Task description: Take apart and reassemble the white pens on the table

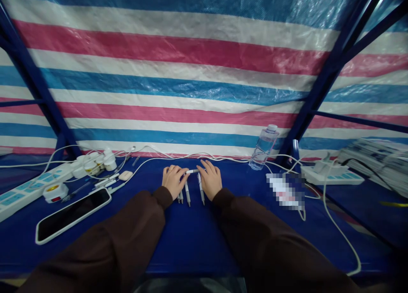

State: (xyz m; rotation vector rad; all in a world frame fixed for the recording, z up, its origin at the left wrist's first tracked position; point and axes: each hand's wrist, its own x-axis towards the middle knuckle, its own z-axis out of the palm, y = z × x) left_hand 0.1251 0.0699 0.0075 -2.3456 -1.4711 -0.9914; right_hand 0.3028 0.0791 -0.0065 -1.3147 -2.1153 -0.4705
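Observation:
Between my two hands a white-and-grey pen (192,171) lies crosswise, close above the blue tabletop (188,237). The thumb and fingers of my left hand (174,179) close on its left end. At the other end, the thumb and fingertips of my right hand (210,180) pinch it. Below it, a similar pen (187,194) points toward me, and more pens lie partly hidden under my left hand. Another pen (201,190) rests beside my right palm, also pointing toward me.
A phone (73,215), a power strip (35,184) with plugs and an earbud case (125,175) lie on the left. On the right are a clear bottle (264,147), a blurred packet (285,191), another power strip (341,176) and stacked papers (379,161). Cables run along the back.

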